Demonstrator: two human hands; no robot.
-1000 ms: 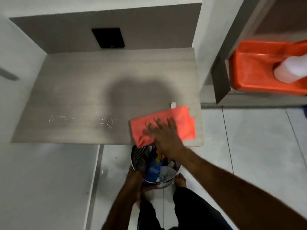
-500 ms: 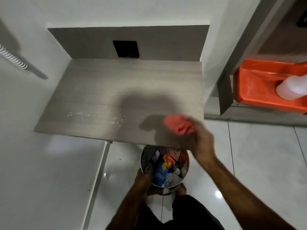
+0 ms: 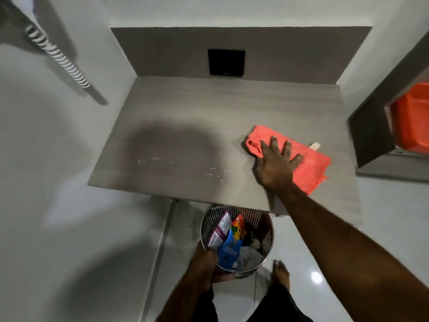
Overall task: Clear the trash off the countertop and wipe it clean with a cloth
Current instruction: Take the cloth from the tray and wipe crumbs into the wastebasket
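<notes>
The grey wood-grain countertop (image 3: 185, 117) fills the middle of the head view. A coral-orange cloth (image 3: 308, 166) lies spread on its right part, and my right hand (image 3: 276, 166) presses flat on the cloth with fingers apart. White crumbs (image 3: 216, 173) are scattered near the front edge, left of the cloth. A small pale scrap (image 3: 315, 146) peeks out behind the cloth. Below the front edge, my left hand (image 3: 204, 266) grips the rim of a metal mesh trash bin (image 3: 264, 231) that holds several colourful wrappers.
A black square plate (image 3: 226, 62) sits in the back panel. White walls close in the counter on the left and right. An orange tub (image 3: 413, 122) stands in a cabinet opening at the right. My bare foot (image 3: 281, 273) rests on the glossy tiled floor.
The cloth was bunched in my right hand off the counter's front right corner; now it lies spread further back on the counter under my flat hand. The bin stays held below the edge.
</notes>
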